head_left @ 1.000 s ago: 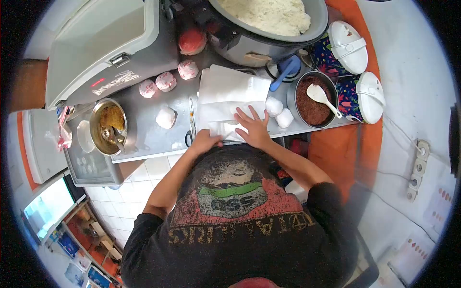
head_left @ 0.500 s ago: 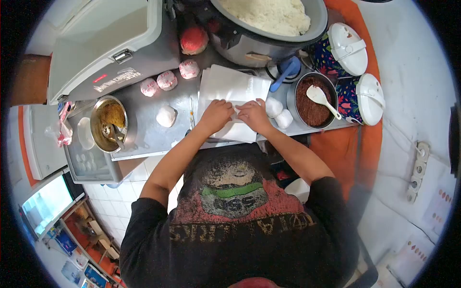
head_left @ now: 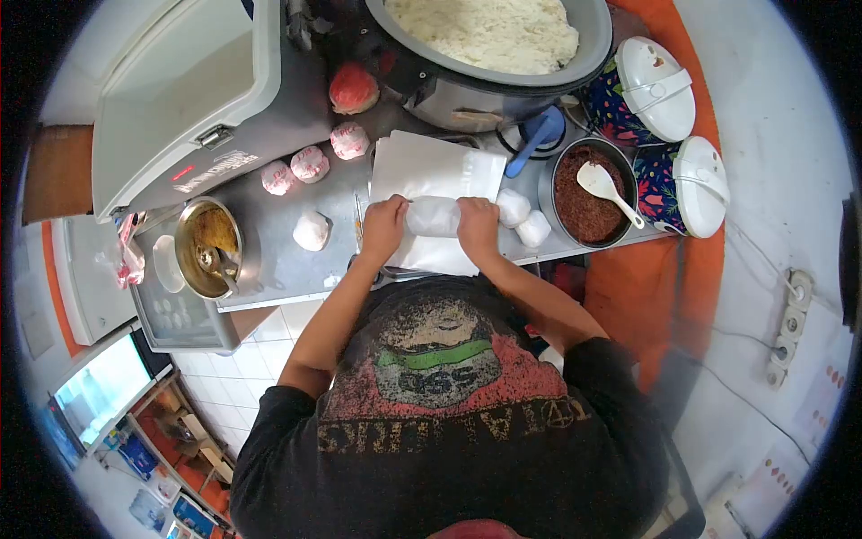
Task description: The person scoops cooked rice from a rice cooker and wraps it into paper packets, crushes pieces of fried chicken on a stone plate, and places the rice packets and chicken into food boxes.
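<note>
A white paper roll lies crosswise on a stack of white paper sheets. My left hand has its fingers closed around the left end of the roll. At the right end, my right hand grips it the same way. What is inside the paper is hidden. Close to my right hand sit two white wrapped bundles, side by side. A single white bundle rests on the metal table left of my left hand.
Behind the paper stands a large pot of white rice. A pot of reddish-brown food with a white paddle is at right, near two patterned containers. At left are a steel bowl, an open cooler and three red-printed bundles.
My hands have moved apart to the two ends of the paper, which now forms a roll between them. The whole view has shifted slightly.
</note>
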`<state>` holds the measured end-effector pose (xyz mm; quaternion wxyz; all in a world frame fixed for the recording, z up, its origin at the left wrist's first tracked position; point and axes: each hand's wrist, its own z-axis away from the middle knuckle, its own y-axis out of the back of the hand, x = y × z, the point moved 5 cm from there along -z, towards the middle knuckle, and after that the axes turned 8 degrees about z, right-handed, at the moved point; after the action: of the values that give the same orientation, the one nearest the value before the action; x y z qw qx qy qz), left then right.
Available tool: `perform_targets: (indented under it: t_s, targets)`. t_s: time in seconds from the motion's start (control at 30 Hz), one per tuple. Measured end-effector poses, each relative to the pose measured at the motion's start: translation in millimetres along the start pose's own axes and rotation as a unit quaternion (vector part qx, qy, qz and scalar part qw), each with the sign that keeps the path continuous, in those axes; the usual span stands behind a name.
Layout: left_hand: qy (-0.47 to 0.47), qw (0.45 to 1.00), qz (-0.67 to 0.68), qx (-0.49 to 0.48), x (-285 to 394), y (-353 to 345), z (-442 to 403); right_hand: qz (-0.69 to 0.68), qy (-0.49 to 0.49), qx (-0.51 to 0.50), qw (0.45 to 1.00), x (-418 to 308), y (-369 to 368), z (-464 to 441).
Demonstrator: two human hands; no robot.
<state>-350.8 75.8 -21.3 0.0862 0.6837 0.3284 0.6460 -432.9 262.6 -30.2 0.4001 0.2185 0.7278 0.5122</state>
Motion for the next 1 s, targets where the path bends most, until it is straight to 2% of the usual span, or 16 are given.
perform_targets:
  t_s: [0.07,0.2,0.27,0.3,0.37,0.5,0.6,0.67,0.7,0.77,0.8,0.87,0.9,0.93,0.97,1.0]
  targets:
    - [0.227,0.973,0.017,-0.036,-18.0,-11.6,9.0,-0.016,-0.054,-0.034,0.998,2.3,-12.2,2.6]
    - [0.159,0.985,0.065,-0.009,-27.6,-25.2,7.3,-0.042,-0.068,0.027,0.996,-1.8,-22.5,4.3]
    - [-0.037,0.998,-0.056,0.004,-10.6,-22.3,1.9,-0.035,-0.036,0.063,0.997,-4.8,-21.5,5.3]
    - [-0.038,0.998,-0.055,0.002,-8.1,-18.2,1.2,-0.035,-0.038,0.063,0.997,-3.1,-22.3,6.7]
    - [-0.07,0.981,-0.171,-0.057,0.0,-14.7,5.3,-0.022,0.004,0.052,0.998,-2.6,-19.7,10.4]
    - [-0.086,0.968,-0.215,-0.101,7.2,-6.8,24.7,-0.029,0.059,0.063,0.996,-13.4,14.0,27.9]
    - [-0.095,0.962,-0.226,-0.119,16.9,-0.9,37.4,0.018,0.081,0.066,0.994,-19.8,29.1,39.8]
    - [-0.107,0.951,-0.25,-0.148,-7.2,-5.3,37.5,-0.036,0.023,-0.012,0.999,1.9,2.7,39.9]
    - [-0.107,0.951,-0.251,-0.147,-12.1,-3.7,29.6,-0.035,0.025,-0.011,0.999,2.0,4.8,31.3]
    - [-0.053,0.961,-0.164,-0.216,-26.0,-7.7,13.6,0.006,-0.029,-0.18,0.983,9.0,-8.1,17.5]
    - [-0.057,0.961,-0.164,-0.215,-26.9,-6.2,3.2,0.008,-0.03,-0.176,0.984,13.2,-14.2,9.6]
    - [0.045,0.948,-0.1,-0.298,-35.2,-9.7,-10.7,-0.094,-0.109,-0.174,0.974,22.7,-28.5,-7.2]
    - [0.043,0.949,-0.099,-0.296,-28.3,-11.7,-15.6,-0.065,-0.103,-0.152,0.981,13.3,-19.2,-20.1]
    - [0.052,0.941,-0.168,-0.289,-21.9,-17.1,-20.1,-0.064,-0.101,-0.151,0.981,7.3,-17.2,-26.9]
    - [0.06,0.929,-0.237,-0.278,-17.3,-21.0,-25.8,0.005,-0.078,-0.152,0.985,3.5,-18.1,-34.9]
    - [0.057,0.93,-0.239,-0.274,-11.7,-24.0,-28.5,0.075,-0.055,-0.152,0.984,1.2,-18.1,-44.4]
